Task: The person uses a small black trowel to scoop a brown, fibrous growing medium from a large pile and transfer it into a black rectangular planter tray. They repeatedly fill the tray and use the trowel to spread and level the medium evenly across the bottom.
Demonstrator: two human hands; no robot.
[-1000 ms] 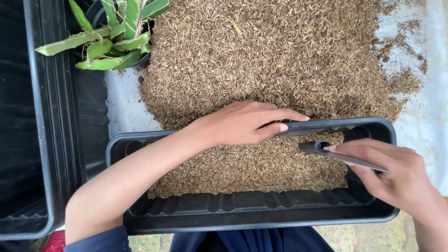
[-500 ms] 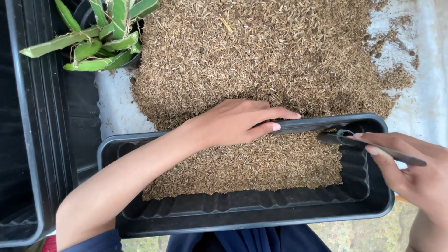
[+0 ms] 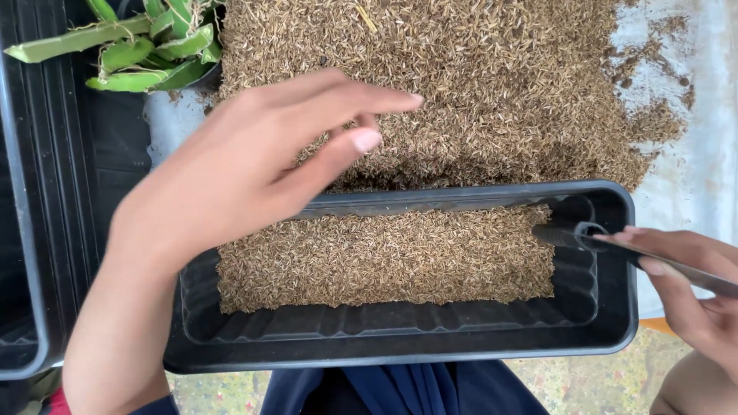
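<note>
A black rectangular planter tray point(image 3: 400, 350) lies in front of me, its floor partly covered with brown husks point(image 3: 384, 257). My left hand point(image 3: 254, 165) hovers above the tray's far rim, raised toward the camera, fingers apart and holding nothing. My right hand point(image 3: 684, 280) is at the tray's right end and grips a dark slim tool point(image 3: 584, 238) whose tip sits inside the tray over the right edge of the husks. Beyond the tray spreads a large heap of husks point(image 3: 477, 84) on a white sheet.
A spiky green plant point(image 3: 131, 50) in a dark pot stands at the top left. Another black tray point(image 3: 46, 200) runs along the left edge. The white sheet point(image 3: 699, 161) shows bare at the right, with scattered husks.
My left hand has let go of the tray's far rim and lifted up and to the left. My right hand and the tool have shifted toward the tray's right end.
</note>
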